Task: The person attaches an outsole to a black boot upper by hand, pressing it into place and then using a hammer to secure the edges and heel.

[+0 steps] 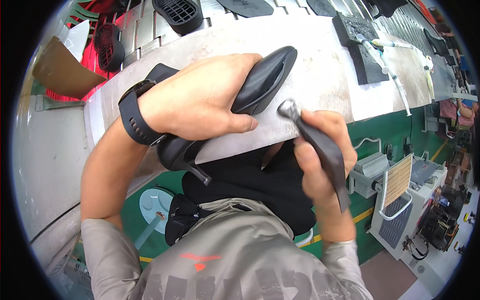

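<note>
Right now, by the head view, someone is seated at a pale worktable, bent over a black high-heeled shoe. The shoe lies over the near part of the table, its pointed toe angled up and to the right. The left hand is wrapped over its middle, thumb laid along the near side, the other fingertips hidden from where I look. Below the wrist, with its black watch, a slim heel juts past the table's edge; the hand hides how it joins the rest.

The right hand has its fingers and thumb closed around a dark-handled hand tool, whose rounded, shiny metal head, slightly blurred, sits near the shoe, apart from it.

Farther along, syringes lie across a black block, and grid-backed black soles line the far side. A round, pale blue stool seat stands over the green floor.
</note>
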Available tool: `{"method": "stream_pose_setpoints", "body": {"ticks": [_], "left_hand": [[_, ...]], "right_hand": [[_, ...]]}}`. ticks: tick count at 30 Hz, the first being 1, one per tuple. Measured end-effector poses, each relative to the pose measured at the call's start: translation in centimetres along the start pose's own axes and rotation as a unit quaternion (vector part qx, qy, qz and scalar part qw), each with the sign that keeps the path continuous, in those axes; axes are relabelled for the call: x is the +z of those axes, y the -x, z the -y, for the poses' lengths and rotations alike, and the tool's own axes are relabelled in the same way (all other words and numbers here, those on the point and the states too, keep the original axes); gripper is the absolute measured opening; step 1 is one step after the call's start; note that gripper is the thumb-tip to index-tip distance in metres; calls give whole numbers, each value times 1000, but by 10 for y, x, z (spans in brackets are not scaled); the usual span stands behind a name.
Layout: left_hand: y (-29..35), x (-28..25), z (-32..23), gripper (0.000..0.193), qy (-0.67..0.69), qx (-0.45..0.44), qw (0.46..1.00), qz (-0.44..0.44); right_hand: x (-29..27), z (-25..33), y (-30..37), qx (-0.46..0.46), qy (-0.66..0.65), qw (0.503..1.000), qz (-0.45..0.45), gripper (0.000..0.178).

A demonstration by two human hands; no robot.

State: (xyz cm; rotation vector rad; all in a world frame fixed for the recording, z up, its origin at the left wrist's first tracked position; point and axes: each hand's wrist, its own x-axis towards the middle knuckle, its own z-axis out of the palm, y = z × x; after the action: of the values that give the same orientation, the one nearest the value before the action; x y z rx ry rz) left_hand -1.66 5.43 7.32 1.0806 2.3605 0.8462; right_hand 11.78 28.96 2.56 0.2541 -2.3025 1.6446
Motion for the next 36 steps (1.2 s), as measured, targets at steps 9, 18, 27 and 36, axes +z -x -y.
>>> {"method": "stream_pose_setpoints", "body": {"ticks": [9, 18, 27, 36], "left_hand": [[6, 5, 0, 80, -31, 11, 999, -44], [2, 12, -4, 79, -70, -45, 992, -92], [8, 16, 3, 88, -32, -28, 994, -105], [12, 7, 16, 51, 165, 2, 981, -107]], "right_hand": [[65, -29, 10, -1, -311, 945, -99, 41], [40, -22, -21, -117, -113, 987, -3, 37], [44, 13, -18, -150, 53, 987, 38, 43], [71, 37, -4, -107, 38, 992, 56, 40]]}}
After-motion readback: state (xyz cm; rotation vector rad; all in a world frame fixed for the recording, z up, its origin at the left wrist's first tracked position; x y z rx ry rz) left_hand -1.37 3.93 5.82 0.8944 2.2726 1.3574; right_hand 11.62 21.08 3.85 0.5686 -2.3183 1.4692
